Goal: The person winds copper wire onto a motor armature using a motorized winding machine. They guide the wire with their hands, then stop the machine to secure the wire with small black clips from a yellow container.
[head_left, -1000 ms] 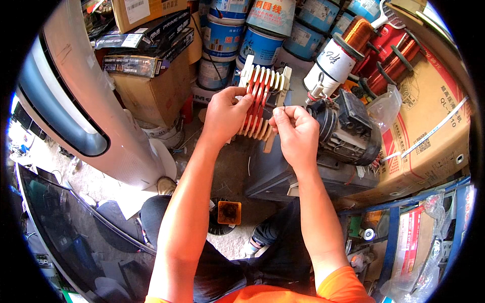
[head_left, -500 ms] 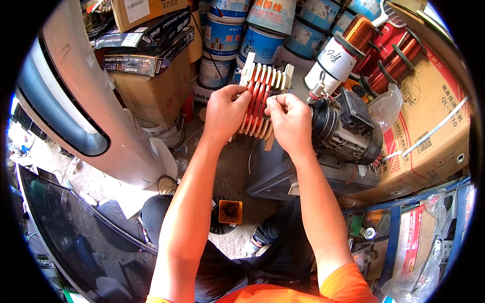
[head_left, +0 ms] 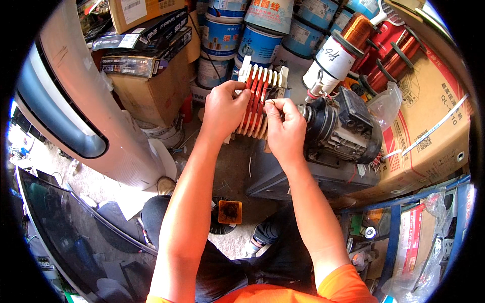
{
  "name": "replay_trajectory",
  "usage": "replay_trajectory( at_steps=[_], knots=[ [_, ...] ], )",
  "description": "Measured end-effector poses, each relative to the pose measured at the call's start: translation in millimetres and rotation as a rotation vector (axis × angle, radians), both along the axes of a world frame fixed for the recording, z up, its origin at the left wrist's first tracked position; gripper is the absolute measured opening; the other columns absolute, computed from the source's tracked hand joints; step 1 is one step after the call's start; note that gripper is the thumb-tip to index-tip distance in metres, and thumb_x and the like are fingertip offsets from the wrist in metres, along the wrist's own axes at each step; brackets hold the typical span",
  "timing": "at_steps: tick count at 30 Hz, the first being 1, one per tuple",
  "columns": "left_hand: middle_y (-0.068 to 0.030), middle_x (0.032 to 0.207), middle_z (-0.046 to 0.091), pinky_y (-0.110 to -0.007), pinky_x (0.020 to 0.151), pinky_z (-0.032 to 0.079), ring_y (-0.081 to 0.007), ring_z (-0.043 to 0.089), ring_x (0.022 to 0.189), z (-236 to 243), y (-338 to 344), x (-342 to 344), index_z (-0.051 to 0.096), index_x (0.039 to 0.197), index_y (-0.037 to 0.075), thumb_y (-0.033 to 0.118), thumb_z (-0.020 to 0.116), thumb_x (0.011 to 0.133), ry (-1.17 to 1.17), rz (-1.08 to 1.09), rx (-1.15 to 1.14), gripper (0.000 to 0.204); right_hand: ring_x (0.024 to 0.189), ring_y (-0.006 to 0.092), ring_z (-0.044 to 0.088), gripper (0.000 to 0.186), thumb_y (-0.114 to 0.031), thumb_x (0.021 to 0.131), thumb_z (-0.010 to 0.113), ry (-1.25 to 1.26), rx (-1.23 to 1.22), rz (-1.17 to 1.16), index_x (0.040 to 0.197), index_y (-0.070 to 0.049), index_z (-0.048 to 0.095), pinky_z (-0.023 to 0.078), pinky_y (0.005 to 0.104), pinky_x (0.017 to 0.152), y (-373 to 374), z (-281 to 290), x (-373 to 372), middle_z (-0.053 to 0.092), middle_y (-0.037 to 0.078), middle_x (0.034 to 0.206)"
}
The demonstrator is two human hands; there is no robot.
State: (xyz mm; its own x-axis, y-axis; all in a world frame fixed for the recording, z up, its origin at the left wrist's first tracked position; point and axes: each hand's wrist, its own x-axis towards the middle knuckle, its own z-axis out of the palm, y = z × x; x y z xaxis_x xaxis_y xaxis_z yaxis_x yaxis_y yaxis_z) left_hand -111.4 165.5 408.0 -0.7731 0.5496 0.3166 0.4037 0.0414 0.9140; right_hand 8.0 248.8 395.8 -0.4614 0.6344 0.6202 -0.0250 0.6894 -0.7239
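Observation:
A coil winding former (head_left: pixel 248 76) with pale, comb-like ribs stands in front of me, and reddish copper wire (head_left: pixel 258 93) fills the grooves between them. My left hand (head_left: pixel 224 112) is closed at the former's left side, with thumb and forefinger on its edge next to the windings. On the other side, my right hand (head_left: pixel 286 123) pinches a thin dark strand between thumb and forefinger, close to the wire. The strand's ends are too fine to follow. Just right of that hand, an electric motor (head_left: pixel 348 126) has its shaft pointing toward the former; the joint is partly hidden.
A dark grey cabinet (head_left: pixel 273 177) carries the motor. Blue pails (head_left: pixel 221 36) are stacked behind, and copper wire spools (head_left: pixel 331 58) stand back right beside a large carton (head_left: pixel 429 126). A tall white floor unit (head_left: pixel 96 101) rises at left. An orange square container (head_left: pixel 230 212) sits below my arms.
My right hand has moved slightly left and down along the former, its fingers still pinched. The left hand stays almost in place. The whole view has shifted a little.

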Motion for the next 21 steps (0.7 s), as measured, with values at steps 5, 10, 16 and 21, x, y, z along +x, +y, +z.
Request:
replay_trajectory(
  at_steps=[5, 10, 16, 21],
  knots=[
    [-0.0181, 0.081, 0.068, -0.038, 0.070, 0.052, -0.0308, 0.068, 0.077, 19, -6, 9, 0.068, 0.111, 0.014, 0.023, 0.061, 0.085, 0.014, 0.035, -0.136, 0.028, 0.074, 0.0296, 0.060, 0.006, -0.008, 0.086, 0.066, -0.016, 0.135, -0.065, 0.087, -0.003, 0.064, 0.048, 0.0372, 0.067, 0, -4, 4, 0.064, 0.014, 0.080],
    [-0.0101, 0.070, 0.061, -0.033, 0.060, 0.047, -0.0187, 0.056, 0.063, 11, -2, 2, 0.069, 0.111, 0.014, 0.021, 0.062, 0.086, 0.181, -0.008, -0.101, 0.026, 0.076, 0.0305, 0.060, 0.004, -0.006, 0.085, 0.066, 0.021, 0.111, -0.065, 0.086, -0.003, 0.064, 0.048, 0.0369, 0.069, -1, -9, 1, 0.064, 0.013, 0.079],
    [-0.0141, 0.079, 0.066, -0.036, 0.068, 0.050, -0.0262, 0.062, 0.073, 18, -1, -1, 0.070, 0.106, 0.013, 0.022, 0.064, 0.085, 0.163, -0.108, -0.123, 0.024, 0.075, 0.0312, 0.060, 0.004, -0.006, 0.085, 0.066, 0.026, 0.107, -0.050, 0.087, -0.003, 0.064, 0.048, 0.0372, 0.068, 3, -11, 0, 0.064, 0.013, 0.079],
    [-0.0150, 0.083, 0.069, -0.034, 0.070, 0.052, -0.0240, 0.068, 0.074, 21, 1, -3, 0.070, 0.099, 0.006, 0.018, 0.067, 0.084, 0.098, -0.123, -0.110, 0.020, 0.074, 0.0329, 0.063, 0.006, -0.007, 0.084, 0.065, 0.001, 0.066, -0.013, 0.087, -0.001, 0.064, 0.049, 0.0376, 0.067, 5, 1, -2, 0.064, 0.016, 0.079]
  ],
)
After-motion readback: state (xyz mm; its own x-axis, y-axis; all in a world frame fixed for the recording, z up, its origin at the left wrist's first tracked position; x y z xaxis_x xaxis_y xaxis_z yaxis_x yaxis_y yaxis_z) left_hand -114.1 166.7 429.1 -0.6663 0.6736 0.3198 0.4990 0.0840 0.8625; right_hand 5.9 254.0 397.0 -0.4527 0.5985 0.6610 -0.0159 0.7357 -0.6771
